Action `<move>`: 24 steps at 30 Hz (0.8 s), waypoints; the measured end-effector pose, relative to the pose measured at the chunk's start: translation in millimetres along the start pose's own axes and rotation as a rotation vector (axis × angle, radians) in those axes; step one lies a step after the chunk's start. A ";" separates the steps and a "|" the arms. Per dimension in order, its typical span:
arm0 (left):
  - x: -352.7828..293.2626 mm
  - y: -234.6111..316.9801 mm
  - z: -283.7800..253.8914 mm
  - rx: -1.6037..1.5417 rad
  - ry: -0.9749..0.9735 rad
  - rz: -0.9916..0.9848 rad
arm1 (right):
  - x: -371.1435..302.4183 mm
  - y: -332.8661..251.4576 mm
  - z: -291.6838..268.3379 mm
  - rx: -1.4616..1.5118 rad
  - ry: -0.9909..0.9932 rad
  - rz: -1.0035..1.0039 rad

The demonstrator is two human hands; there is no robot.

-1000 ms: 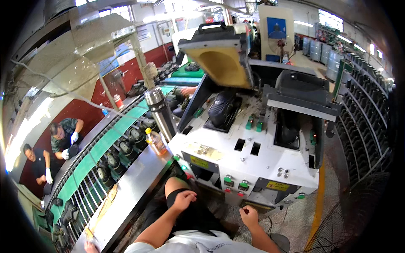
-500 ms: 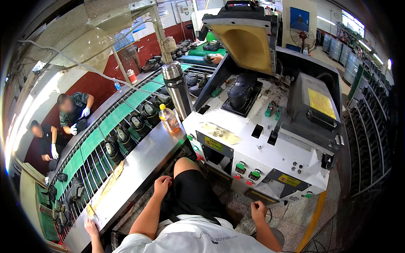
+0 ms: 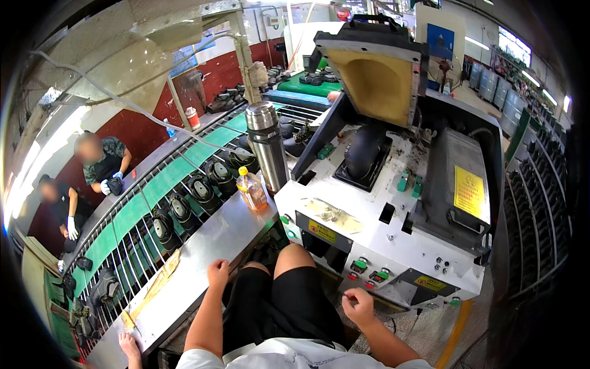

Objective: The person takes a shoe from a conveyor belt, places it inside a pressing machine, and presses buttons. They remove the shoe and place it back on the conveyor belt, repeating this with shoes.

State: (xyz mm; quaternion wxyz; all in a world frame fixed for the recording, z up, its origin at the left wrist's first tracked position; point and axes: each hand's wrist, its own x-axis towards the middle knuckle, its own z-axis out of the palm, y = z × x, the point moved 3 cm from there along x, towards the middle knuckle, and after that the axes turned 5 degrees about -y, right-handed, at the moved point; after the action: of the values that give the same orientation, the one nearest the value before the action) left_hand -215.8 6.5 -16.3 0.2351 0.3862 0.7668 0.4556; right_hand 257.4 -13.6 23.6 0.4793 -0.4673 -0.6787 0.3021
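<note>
My left hand (image 3: 218, 272) is raised beside the near edge of the metal bench (image 3: 203, 261), its fingers curled in and nothing visible in them. Over my right thigh's outer side, before the white machine's front panel (image 3: 381, 270), my right hand (image 3: 357, 305) has its fingers bent closed, with no object showing. Neither hand touches the machine. On the machine top a smooth black rounded form (image 3: 364, 157) stands on a dark base, under a raised lid (image 3: 375, 74) with a yellowish hollow pad. Green and red buttons (image 3: 359, 265) sit on the panel near my right hand.
A bottle of orange drink (image 3: 252, 189) and a steel flask (image 3: 267, 147) stand at the bench's far end. Black shoes (image 3: 200, 189) lie along the roller conveyor (image 3: 132, 212). Another person's hand (image 3: 129, 345) rests at the lower left. Two people work beyond. A closed lid (image 3: 455, 184) covers the machine's right side.
My left hand has moved left toward the bench. My right hand has risen and shifted left. The black form looked textured on top before and looks smooth now. The view has shifted slightly.
</note>
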 end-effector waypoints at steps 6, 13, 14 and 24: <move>17.4 -58.0 -72.1 0.346 0.182 -0.042 | 156.3 -57.9 31.6 -0.226 -0.030 -0.312; 14.7 -56.8 -81.7 0.595 0.319 -0.031 | 393.1 -22.9 14.1 -0.728 0.389 -0.092; 18.3 -58.3 -80.6 0.566 0.326 -0.049 | 420.6 -18.2 7.8 -0.718 0.326 0.093; 25.0 -59.3 -83.6 0.368 0.332 -0.043 | 470.1 16.9 4.0 -0.909 0.213 0.689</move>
State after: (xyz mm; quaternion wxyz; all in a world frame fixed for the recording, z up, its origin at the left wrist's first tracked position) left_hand -312.6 -33.6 -29.1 0.0412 0.3260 0.8730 0.3604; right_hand 210.6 427.3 180.9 0.1704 -0.8480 -0.4969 0.0702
